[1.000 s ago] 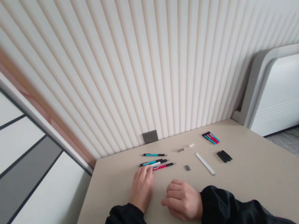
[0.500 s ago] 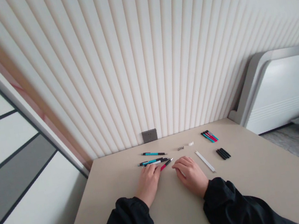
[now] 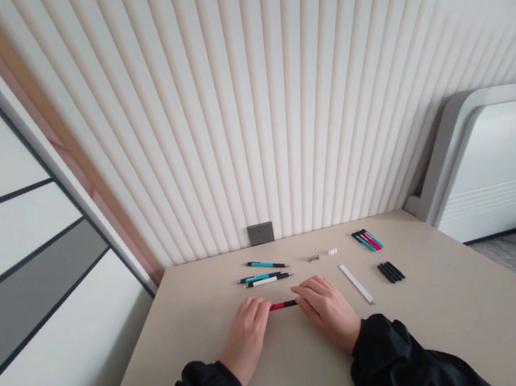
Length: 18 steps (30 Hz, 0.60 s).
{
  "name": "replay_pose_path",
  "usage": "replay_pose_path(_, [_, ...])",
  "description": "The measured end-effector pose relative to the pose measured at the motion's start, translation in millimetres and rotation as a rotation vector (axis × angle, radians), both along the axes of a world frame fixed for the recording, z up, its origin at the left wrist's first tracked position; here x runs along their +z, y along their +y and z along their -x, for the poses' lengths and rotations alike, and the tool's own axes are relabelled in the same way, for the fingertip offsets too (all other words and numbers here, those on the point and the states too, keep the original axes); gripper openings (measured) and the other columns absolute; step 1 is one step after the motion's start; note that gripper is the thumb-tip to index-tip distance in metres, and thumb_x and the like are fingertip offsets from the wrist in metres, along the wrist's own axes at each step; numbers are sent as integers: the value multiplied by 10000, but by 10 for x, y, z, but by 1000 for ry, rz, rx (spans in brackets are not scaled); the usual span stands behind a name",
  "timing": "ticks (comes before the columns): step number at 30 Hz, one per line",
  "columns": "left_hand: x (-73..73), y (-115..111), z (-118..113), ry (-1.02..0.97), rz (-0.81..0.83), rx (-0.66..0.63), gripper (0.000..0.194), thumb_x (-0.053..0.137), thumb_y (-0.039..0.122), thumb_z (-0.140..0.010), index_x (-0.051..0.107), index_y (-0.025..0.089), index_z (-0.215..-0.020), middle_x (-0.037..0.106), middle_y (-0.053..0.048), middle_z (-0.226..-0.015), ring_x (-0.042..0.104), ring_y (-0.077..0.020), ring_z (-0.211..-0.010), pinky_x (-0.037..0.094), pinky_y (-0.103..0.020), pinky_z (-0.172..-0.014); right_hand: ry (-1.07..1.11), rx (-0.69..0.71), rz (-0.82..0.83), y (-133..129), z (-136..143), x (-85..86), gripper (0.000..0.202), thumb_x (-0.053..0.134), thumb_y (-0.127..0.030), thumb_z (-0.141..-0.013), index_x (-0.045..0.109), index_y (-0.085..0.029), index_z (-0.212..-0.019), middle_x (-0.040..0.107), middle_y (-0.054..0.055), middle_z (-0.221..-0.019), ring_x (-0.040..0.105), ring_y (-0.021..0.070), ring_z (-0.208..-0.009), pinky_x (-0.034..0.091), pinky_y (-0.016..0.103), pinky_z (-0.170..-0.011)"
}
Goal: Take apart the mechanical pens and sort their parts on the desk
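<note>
A red and black pen lies crosswise between my two hands, low over the tabletop. My left hand has its fingers closed on the red end. At the black end, my right hand pinches with thumb and fingers; the tip there is hidden. Beyond the hands lie a blue and black pen, a white and black pen close beside it, and another blue pen farther back.
Right of my right hand lie thin white rods. Small springs and small white pieces sit farther back. Colored pen barrels and black grips are at the right of the table. A wall socket is behind.
My left hand has drawn the red pen toward me, away from the other pens, and it now lies level. My right hand has closed on its black end.
</note>
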<state>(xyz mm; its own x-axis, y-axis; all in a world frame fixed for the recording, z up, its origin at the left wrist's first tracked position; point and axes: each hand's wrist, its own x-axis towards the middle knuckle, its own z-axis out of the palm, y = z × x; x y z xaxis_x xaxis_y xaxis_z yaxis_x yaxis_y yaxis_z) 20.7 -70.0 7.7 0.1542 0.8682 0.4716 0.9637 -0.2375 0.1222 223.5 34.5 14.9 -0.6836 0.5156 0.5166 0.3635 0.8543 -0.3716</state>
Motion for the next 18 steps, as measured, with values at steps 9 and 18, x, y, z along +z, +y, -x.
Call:
replay_pose_path(9, [64,34,-185,185,-34,-13,191,435,190,-948,584,165,-1065,589,-44,-840,567,-201,-770,476,-362,-700,104,42,101,-123,42,-30,209,434,-247,-969,638,-228,-932,648,25,-787,555,161,-749,407,283,-715])
replay_pose_path(18, [84,-47,-191,181,-2,44,186,429,280,-960,591,196,-926,584,-20,-760,578,-171,-682,426,-302,-618,42,6,149,-136,20,-67,357,400,-268,-976,532,-201,-651,578,13,-626,509,146,-630,370,263,-630])
